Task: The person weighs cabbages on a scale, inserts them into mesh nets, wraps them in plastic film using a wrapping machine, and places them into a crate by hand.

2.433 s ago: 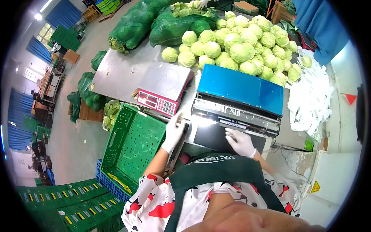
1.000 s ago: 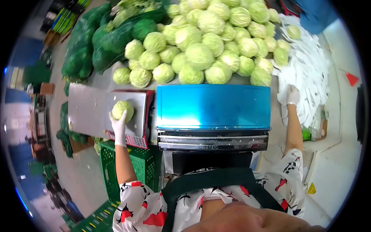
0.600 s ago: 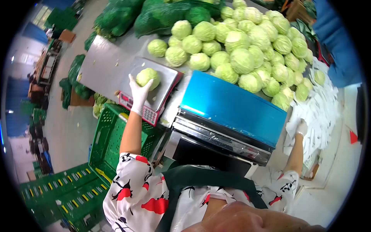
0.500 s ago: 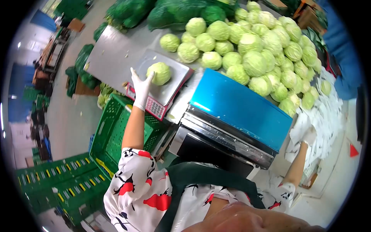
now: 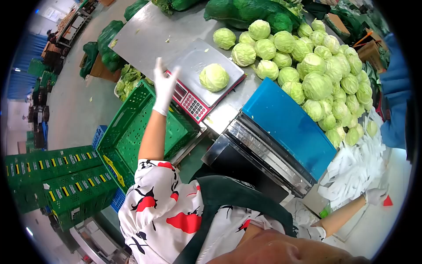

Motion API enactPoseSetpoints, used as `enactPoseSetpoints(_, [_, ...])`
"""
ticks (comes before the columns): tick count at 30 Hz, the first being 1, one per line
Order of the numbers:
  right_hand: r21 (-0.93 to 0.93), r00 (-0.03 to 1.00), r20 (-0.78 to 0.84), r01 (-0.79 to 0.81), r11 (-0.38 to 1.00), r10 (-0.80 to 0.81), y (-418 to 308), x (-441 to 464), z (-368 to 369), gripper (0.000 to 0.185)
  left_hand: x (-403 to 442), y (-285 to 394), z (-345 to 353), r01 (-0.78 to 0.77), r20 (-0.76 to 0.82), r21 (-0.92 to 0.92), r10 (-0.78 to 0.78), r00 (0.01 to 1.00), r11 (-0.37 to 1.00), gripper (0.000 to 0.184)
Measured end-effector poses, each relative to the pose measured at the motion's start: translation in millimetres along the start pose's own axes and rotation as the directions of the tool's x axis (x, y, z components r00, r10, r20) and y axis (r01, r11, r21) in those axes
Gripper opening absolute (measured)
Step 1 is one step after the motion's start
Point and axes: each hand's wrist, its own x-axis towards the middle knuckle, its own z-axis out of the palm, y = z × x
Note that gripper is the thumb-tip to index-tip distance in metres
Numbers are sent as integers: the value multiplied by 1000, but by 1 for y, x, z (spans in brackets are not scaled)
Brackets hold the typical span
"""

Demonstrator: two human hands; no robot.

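My left hand (image 5: 165,86), in a white glove, is raised beside the scale (image 5: 191,101) with its fingers spread and nothing in them. One pale green cabbage (image 5: 214,77) rests on the scale's metal plate, apart from that hand. Out at the lower right, my right hand (image 5: 376,196), also gloved, is by a small red triangular patch (image 5: 387,201) on a white surface. Its fingers are too small and blurred to read. Many white paper or plastic strips (image 5: 347,176) lie in a heap just above it.
A blue-topped machine (image 5: 290,127) stands between scale and strips. Behind it is a large cabbage pile (image 5: 325,75). A green crate (image 5: 127,127) sits below my left hand, with stacked green crates (image 5: 70,189) farther left. Green net sacks (image 5: 250,14) lie at the back.
My left hand has let go of the cabbage, leaving it on the scale. My right hand has moved from the strips toward the red patch. The camera view has shifted.
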Motion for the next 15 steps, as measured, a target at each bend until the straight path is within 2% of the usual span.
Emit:
enactPoseSetpoints(1, [115,999,-34,40,993,-37,-13,3,-4,33,-15,16,11,-69,136,52,62,989,996,98])
enactPoseSetpoints(2, [76,951,-38,308,948,-306,4,20,3,32,-25,21,26,-101,252,86,77,965,991,108])
enactPoseSetpoints(3, [32,834,-29,552,833,-551,26,35,9,31,-36,31,40,-181,356,174,110,928,968,118])
enactPoseSetpoints(4, [306,860,-35,494,814,-509,15,26,13,32,-43,32,57,-250,420,236,133,898,939,123])
enactPoseSetpoints(5, [557,883,-28,403,726,-469,-10,11,22,35,-49,19,75,-278,450,209,160,878,937,122])
enactPoseSetpoints(6, [735,944,252,-43,677,-213,-34,4,18,39,-53,25,84,-220,455,199,109,884,955,120])
enactPoseSetpoints(7, [734,829,558,-485,476,-15,-59,-6,14,45,-53,29,90,-159,457,190,56,888,969,118])
enactPoseSetpoints(9, [532,731,679,-549,645,62,-123,-48,11,57,-42,20,100,-43,421,127,-14,907,991,112])
enactPoseSetpoints(10, [459,629,775,-623,633,57,-169,-78,-3,58,-39,12,103,17,407,98,-56,912,995,109])
enactPoseSetpoints(11, [405,515,857,-639,654,-27,-183,-96,-3,58,-37,4,106,88,422,-11,-75,903,996,106])
enactPoseSetpoints(13, [270,237,960,-638,721,-149,-218,-137,-3,59,-34,-6,112,224,461,-223,-100,882,949,101])
enactPoseSetpoints(14, [173,53,982,-645,744,-183,-242,-163,-5,59,-42,10,109,257,499,-299,-79,863,919,97])
enactPoseSetpoints(15, [70,-132,970,-652,755,-205,-262,-188,-6,59,-50,32,104,207,545,-331,8,838,921,99])
